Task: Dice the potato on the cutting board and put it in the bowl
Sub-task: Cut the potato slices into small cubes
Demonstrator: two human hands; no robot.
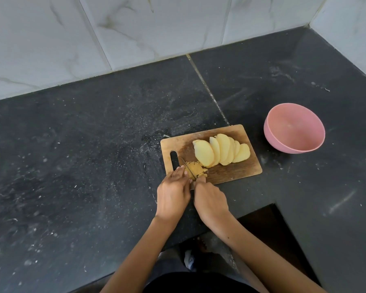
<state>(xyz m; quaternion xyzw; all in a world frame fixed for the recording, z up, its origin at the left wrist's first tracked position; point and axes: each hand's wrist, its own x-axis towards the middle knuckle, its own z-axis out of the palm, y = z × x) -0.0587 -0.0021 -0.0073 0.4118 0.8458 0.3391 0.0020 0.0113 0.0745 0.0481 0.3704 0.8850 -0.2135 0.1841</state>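
A small wooden cutting board (237, 173) lies on the dark counter. Several pale yellow potato slices (221, 152) are fanned across its middle. At the board's near left corner sits a small pile of cut potato (195, 168). My right hand (210, 203) grips the knife handle; the thin blade (188, 167) runs through that pile. My left hand (173, 194) rests on the board's near left edge, fingertips touching the cut potato beside the blade. A pink bowl (294, 129) stands to the right of the board with nothing in it.
The black stone counter (82, 166) stretches wide to the left and behind the board. White marble-look tiled walls (135, 28) close it off at the back and right. A notch in the counter's near edge (268, 225) opens below my right arm.
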